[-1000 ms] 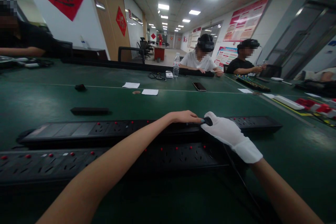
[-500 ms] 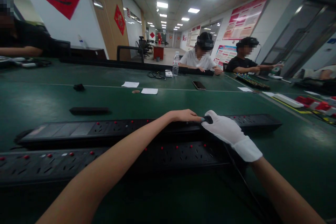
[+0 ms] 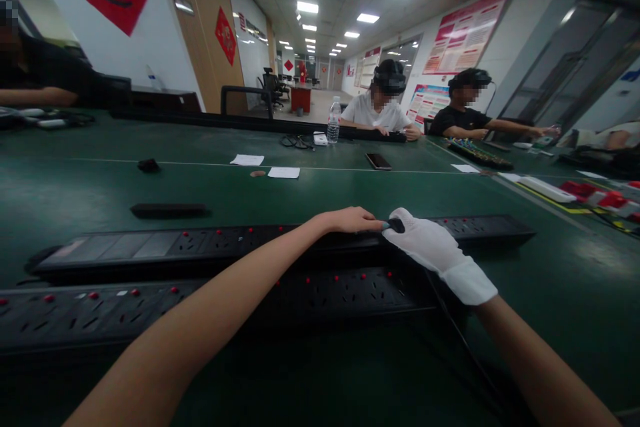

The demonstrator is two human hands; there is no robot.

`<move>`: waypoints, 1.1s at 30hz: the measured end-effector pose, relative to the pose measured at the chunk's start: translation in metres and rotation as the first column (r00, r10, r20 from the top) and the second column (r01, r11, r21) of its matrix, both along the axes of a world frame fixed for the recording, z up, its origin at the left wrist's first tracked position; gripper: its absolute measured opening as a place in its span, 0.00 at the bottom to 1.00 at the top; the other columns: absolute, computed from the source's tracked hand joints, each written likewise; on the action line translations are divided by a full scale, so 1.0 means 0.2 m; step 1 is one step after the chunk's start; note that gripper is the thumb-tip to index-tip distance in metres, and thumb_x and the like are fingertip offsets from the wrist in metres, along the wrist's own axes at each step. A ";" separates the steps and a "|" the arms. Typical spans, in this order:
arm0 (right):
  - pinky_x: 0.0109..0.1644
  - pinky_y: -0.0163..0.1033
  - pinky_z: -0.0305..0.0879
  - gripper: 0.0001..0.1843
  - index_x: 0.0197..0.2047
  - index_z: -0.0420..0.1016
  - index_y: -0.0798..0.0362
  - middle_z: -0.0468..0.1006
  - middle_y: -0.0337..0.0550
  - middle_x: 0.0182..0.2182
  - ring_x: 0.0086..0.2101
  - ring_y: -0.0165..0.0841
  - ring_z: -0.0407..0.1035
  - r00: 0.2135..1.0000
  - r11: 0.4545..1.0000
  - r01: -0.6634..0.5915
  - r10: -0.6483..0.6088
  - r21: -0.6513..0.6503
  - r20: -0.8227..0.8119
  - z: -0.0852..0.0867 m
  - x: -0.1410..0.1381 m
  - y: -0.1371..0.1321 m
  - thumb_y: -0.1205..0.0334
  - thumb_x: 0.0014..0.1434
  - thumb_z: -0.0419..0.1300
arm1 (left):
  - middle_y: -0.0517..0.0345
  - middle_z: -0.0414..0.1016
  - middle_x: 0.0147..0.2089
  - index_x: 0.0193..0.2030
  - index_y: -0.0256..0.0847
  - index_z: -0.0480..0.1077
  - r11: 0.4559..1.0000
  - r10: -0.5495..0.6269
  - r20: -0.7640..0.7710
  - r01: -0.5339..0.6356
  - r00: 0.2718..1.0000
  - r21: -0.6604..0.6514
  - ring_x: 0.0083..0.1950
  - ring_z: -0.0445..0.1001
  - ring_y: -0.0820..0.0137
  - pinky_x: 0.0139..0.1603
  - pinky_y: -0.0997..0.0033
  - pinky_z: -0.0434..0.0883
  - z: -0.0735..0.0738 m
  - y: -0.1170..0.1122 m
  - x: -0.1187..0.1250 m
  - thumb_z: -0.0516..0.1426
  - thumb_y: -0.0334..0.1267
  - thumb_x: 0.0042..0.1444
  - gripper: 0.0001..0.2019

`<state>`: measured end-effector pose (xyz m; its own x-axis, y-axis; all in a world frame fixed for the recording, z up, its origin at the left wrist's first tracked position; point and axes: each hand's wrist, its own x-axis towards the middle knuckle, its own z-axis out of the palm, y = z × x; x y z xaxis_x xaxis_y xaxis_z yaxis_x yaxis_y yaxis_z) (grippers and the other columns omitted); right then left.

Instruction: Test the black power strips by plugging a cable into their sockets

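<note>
My right hand [image 3: 425, 240], in a white glove, is closed around a black plug [image 3: 397, 225] at the top of the far black power strip [image 3: 480, 231]. A black cord [image 3: 463, 330] runs from under the glove toward the near right. My bare left hand [image 3: 353, 219] grips the same strip just left of the plug, with an outstretched finger touching the plug; its other fingers are partly hidden. The strip carries a row of sockets with red dots. A second power strip [image 3: 345, 293] lies parallel and nearer, partly covered by my left forearm.
On the green table [image 3: 240, 187] lie a black bar [image 3: 169, 211], white papers [image 3: 284, 173], a phone [image 3: 379, 161] and a water bottle [image 3: 334, 121]. Red and white items [image 3: 595, 197] sit at the right. Several people are seated around the table.
Both hands keep their places on the strip and plug. The view shifts very slightly. At the far right, a seated person's arm has reached farther to the right.
</note>
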<state>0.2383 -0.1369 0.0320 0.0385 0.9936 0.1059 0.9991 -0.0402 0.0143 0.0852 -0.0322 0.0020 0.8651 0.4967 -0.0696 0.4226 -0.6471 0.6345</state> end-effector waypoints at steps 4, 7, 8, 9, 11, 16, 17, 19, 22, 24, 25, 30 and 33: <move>0.28 0.35 0.52 0.22 0.44 0.63 0.48 0.72 0.41 0.25 0.26 0.35 0.66 1.000 1.000 0.009 -0.008 -0.008 0.011 0.00 0.00 0.00 0.43 0.54 0.44 | 0.52 0.71 0.41 0.42 0.35 0.69 0.998 -0.001 -0.026 0.002 1.000 0.060 0.38 0.68 0.70 0.37 0.73 0.62 0.01 -0.01 0.00 0.41 0.58 0.55 0.29; 0.28 0.35 0.52 0.23 0.44 0.63 0.48 0.72 0.42 0.25 0.26 0.34 0.66 1.000 1.000 -0.005 0.006 -0.007 0.013 0.00 0.00 0.00 0.43 0.54 0.43 | 0.51 0.71 0.41 0.42 0.35 0.69 0.994 0.007 -0.050 -0.001 0.999 0.113 0.38 0.68 0.69 0.36 0.73 0.61 0.01 -0.02 0.00 0.40 0.58 0.56 0.29; 0.28 0.35 0.52 0.22 0.44 0.63 0.48 0.72 0.42 0.25 0.26 0.34 0.66 1.000 1.000 -0.009 0.009 -0.010 0.011 0.00 0.00 0.00 0.43 0.54 0.43 | 0.51 0.71 0.41 0.42 0.35 0.69 0.992 0.008 -0.056 -0.001 0.998 0.124 0.38 0.68 0.69 0.35 0.73 0.61 0.01 -0.02 0.00 0.40 0.58 0.56 0.29; 0.28 0.35 0.52 0.22 0.44 0.63 0.48 0.73 0.42 0.25 0.26 0.34 0.66 1.000 1.000 -0.010 0.010 -0.012 0.010 0.00 0.00 0.00 0.43 0.54 0.43 | 0.51 0.71 0.41 0.43 0.35 0.68 0.991 0.007 -0.059 0.001 0.998 0.131 0.38 0.68 0.69 0.36 0.73 0.61 0.01 -0.02 0.00 0.40 0.58 0.56 0.29; 0.28 0.35 0.52 0.23 0.44 0.63 0.48 0.73 0.42 0.25 0.26 0.34 0.66 1.000 1.000 -0.006 0.006 -0.016 0.013 0.01 0.00 0.00 0.43 0.55 0.43 | 0.51 0.71 0.42 0.43 0.36 0.68 0.991 0.003 -0.060 0.005 0.998 0.135 0.39 0.68 0.69 0.36 0.73 0.62 0.02 -0.03 0.00 0.39 0.58 0.57 0.28; 0.29 0.36 0.53 0.24 0.46 0.62 0.49 0.73 0.43 0.26 0.26 0.35 0.67 1.000 1.000 0.009 -0.009 -0.030 0.018 0.02 -0.01 0.00 0.42 0.55 0.42 | 0.51 0.71 0.43 0.43 0.37 0.68 0.989 0.019 -0.075 -0.008 0.997 0.150 0.39 0.68 0.68 0.37 0.72 0.61 0.02 -0.03 0.00 0.39 0.59 0.56 0.29; 0.29 0.36 0.53 0.24 0.46 0.62 0.50 0.73 0.43 0.26 0.26 0.35 0.67 1.000 0.999 0.012 -0.011 -0.035 0.018 0.02 -0.01 0.00 0.42 0.55 0.42 | 0.51 0.71 0.43 0.43 0.37 0.68 0.989 0.016 -0.078 -0.004 0.997 0.151 0.39 0.68 0.68 0.37 0.72 0.61 0.02 -0.03 0.00 0.38 0.59 0.56 0.30; 0.29 0.36 0.53 0.24 0.45 0.63 0.50 0.73 0.43 0.25 0.26 0.35 0.67 1.000 0.999 0.015 -0.014 -0.045 0.017 0.02 -0.01 0.00 0.42 0.55 0.42 | 0.51 0.71 0.42 0.43 0.37 0.68 0.989 0.007 -0.078 0.005 0.997 0.150 0.38 0.68 0.68 0.36 0.71 0.61 0.02 -0.03 0.00 0.38 0.59 0.56 0.30; 0.29 0.36 0.53 0.25 0.45 0.62 0.50 0.73 0.43 0.25 0.26 0.35 0.67 1.000 0.999 0.018 -0.017 -0.045 0.019 0.02 -0.01 -0.01 0.42 0.55 0.41 | 0.50 0.71 0.42 0.43 0.37 0.68 0.989 0.017 -0.065 -0.008 0.998 0.145 0.39 0.68 0.67 0.37 0.71 0.62 0.01 -0.03 0.00 0.37 0.60 0.56 0.31; 0.29 0.36 0.53 0.25 0.46 0.62 0.50 0.73 0.43 0.25 0.26 0.35 0.67 1.000 0.999 0.021 -0.021 -0.048 0.017 0.03 -0.01 -0.01 0.42 0.55 0.41 | 0.51 0.71 0.43 0.43 0.37 0.68 0.991 0.022 -0.058 -0.014 0.998 0.135 0.39 0.68 0.67 0.37 0.71 0.62 0.01 -0.03 0.00 0.38 0.61 0.56 0.31; 0.30 0.36 0.54 0.25 0.46 0.62 0.50 0.73 0.43 0.26 0.26 0.35 0.67 1.000 0.998 0.024 -0.024 -0.052 0.016 0.03 -0.02 -0.01 0.42 0.55 0.41 | 0.51 0.71 0.43 0.43 0.38 0.68 0.991 0.022 -0.057 -0.014 0.998 0.133 0.39 0.68 0.68 0.37 0.71 0.62 0.01 -0.02 0.00 0.38 0.61 0.55 0.31; 0.31 0.36 0.54 0.26 0.47 0.62 0.51 0.74 0.44 0.27 0.27 0.36 0.67 1.000 0.998 0.026 -0.025 -0.062 0.016 0.03 -0.02 -0.01 0.41 0.55 0.41 | 0.51 0.71 0.43 0.42 0.38 0.68 0.990 0.025 -0.054 -0.017 0.998 0.138 0.39 0.68 0.68 0.37 0.72 0.62 0.01 -0.02 0.00 0.39 0.59 0.56 0.29; 0.30 0.36 0.53 0.26 0.46 0.62 0.51 0.74 0.45 0.27 0.27 0.36 0.67 0.999 0.998 0.012 -0.011 -0.059 0.032 0.03 -0.01 -0.01 0.41 0.55 0.40 | 0.52 0.71 0.43 0.43 0.37 0.69 0.991 0.019 -0.050 -0.013 0.999 0.129 0.40 0.68 0.68 0.38 0.72 0.62 0.01 -0.02 0.00 0.40 0.59 0.56 0.29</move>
